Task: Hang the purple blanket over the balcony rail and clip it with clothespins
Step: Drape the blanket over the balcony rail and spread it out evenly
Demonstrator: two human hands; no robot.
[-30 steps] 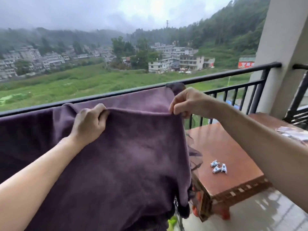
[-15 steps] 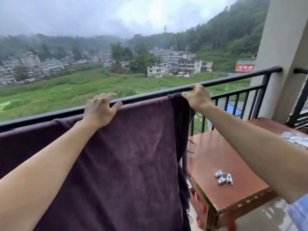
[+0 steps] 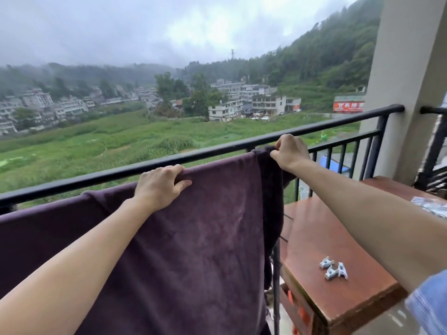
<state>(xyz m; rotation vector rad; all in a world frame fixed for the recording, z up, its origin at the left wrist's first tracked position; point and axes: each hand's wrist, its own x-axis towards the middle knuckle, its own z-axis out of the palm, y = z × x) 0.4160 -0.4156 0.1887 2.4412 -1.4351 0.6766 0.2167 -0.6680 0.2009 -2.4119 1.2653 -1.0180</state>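
- The fingers (image 3: 177, 168) of the left hand (image 3: 158, 183) curl over the top fold of the purple plush blanket (image 3: 188, 238), with the thumb pressed against the near face of the cloth; the grasp is closed on the fabric.
- The fingers (image 3: 278, 143) of the right hand (image 3: 290, 151) pinch the blanket's upper right corner, knuckles bent, right beside the rail.
- Both bare forearms extend from the lower edge of the view up to the blanket's top edge.
- The blanket hangs on the near side of the black metal balcony rail (image 3: 217, 149), its top edge lying just below the rail and sloping down to the left. Whether any cloth passes over the rail cannot be told.
- The blanket's right edge falls in a dark vertical fold beside the railing bars.
- A reddish-brown wooden table (image 3: 314, 226) stands to the right of the blanket, near the railing.
- Three small white plastic clothespins (image 3: 333, 267) lie clustered on the table top, well apart from both hands.
- A crumpled clear plastic bag (image 3: 430, 206) rests at the table's far right edge.
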